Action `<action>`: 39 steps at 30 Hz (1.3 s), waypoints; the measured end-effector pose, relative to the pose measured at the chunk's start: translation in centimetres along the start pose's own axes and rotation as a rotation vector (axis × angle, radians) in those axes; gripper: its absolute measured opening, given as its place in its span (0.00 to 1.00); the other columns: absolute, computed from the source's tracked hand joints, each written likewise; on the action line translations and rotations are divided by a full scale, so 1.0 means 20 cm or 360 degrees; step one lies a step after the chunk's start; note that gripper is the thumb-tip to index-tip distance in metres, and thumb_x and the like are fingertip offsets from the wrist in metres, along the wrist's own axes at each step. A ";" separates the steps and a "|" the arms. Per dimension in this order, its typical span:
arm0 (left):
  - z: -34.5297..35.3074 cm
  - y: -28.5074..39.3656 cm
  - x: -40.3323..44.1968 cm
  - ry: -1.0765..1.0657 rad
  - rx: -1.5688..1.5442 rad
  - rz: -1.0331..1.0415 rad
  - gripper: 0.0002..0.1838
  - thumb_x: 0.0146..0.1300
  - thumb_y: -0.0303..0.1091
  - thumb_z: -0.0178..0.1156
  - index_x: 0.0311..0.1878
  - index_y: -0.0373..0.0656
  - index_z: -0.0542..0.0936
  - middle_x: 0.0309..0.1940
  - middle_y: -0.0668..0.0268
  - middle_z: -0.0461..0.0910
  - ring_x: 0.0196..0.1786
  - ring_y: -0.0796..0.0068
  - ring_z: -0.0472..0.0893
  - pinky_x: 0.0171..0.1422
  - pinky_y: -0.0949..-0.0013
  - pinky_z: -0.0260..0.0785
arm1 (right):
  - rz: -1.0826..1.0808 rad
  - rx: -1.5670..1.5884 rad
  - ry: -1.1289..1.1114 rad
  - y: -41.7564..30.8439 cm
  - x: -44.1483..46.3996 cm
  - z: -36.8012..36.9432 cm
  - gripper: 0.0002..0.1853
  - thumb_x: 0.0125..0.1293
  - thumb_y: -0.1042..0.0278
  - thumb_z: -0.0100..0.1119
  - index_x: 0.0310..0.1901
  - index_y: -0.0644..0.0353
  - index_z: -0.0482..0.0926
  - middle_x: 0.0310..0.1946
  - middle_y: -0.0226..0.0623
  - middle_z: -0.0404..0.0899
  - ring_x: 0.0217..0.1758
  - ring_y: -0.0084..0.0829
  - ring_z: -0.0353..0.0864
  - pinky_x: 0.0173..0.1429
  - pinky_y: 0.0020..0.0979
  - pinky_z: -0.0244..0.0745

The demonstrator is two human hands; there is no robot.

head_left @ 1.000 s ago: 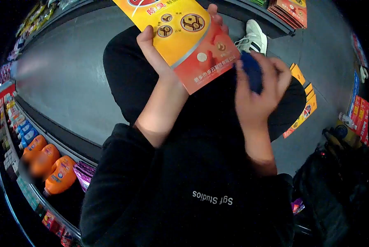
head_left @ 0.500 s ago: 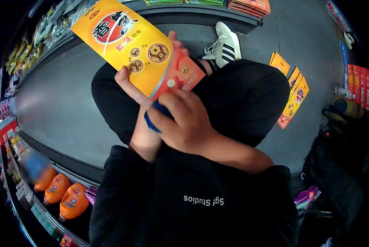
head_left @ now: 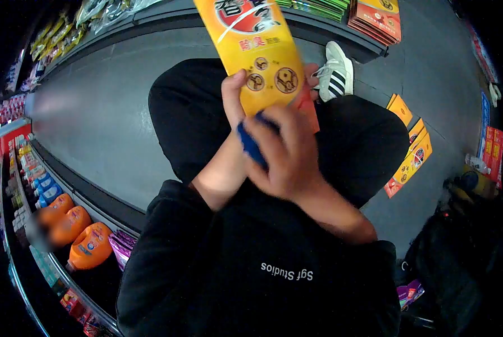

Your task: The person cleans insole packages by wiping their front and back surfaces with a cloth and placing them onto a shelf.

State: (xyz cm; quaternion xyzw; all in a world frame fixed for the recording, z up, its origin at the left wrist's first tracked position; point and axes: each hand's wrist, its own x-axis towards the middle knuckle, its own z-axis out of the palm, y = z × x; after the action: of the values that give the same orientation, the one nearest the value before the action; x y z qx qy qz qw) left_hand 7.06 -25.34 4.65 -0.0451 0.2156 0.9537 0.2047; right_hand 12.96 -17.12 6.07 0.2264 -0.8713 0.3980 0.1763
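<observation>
A flat yellow and red packet of insoles (head_left: 276,42) is held up over my crossed legs, its printed face toward me and its top cut off by the view's edge. My left hand (head_left: 233,101) grips it from behind, thumb on the left edge and fingertips showing at the right edge. Closed around a dark blue cloth (head_left: 251,145), my right hand (head_left: 290,154) is at the packet's lower end and covers part of it. Whether the cloth touches the packet is hidden.
Similar packets (head_left: 417,154) lie on the grey floor to my right. A stack of packets (head_left: 375,25) sits on the low shelf ahead, beyond my white shoe (head_left: 341,73). Orange bottles (head_left: 92,245) line the left shelf. A dark bag-like shape (head_left: 459,253) is at right.
The packet has turned more upright and shifted up and right in view. My right hand with the cloth still works at its lower end. The whole view has shifted slightly.
</observation>
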 end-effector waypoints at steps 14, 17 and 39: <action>0.00 0.09 -0.03 -0.0263 -0.0379 -0.0221 0.49 0.48 0.68 0.49 0.65 0.38 0.57 0.62 0.42 0.59 0.56 0.50 0.69 0.60 0.53 0.63 | 0.0369 -0.0047 0.0450 0.17 -0.06 -0.39 0.19 0.49 0.76 0.60 0.46 0.66 0.75 0.45 0.46 0.73 0.50 0.40 0.72 0.57 0.34 0.66; -0.03 0.09 -0.04 -0.0394 -0.0514 -0.0318 0.50 0.47 0.68 0.50 0.66 0.40 0.57 0.63 0.43 0.57 0.56 0.50 0.68 0.61 0.52 0.61 | 0.0397 0.0008 0.0523 0.22 -0.08 -0.42 0.19 0.46 0.76 0.64 0.44 0.65 0.76 0.42 0.46 0.73 0.46 0.40 0.73 0.52 0.34 0.69; -0.05 0.07 -0.04 -0.0267 0.0660 -0.0193 0.54 0.44 0.73 0.55 0.64 0.37 0.58 0.49 0.55 0.71 0.51 0.62 0.72 0.53 0.66 0.64 | 0.0740 0.0715 0.0545 0.26 -0.01 -0.35 0.17 0.60 0.73 0.54 0.52 0.65 0.74 0.50 0.43 0.72 0.54 0.34 0.70 0.60 0.31 0.62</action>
State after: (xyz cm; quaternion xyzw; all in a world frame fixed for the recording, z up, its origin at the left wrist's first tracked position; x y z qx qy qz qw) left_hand 7.25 -27.33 4.46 0.0643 0.3860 0.8755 0.2836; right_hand 11.26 -8.60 7.01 -0.0145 -0.7483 0.6409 0.1704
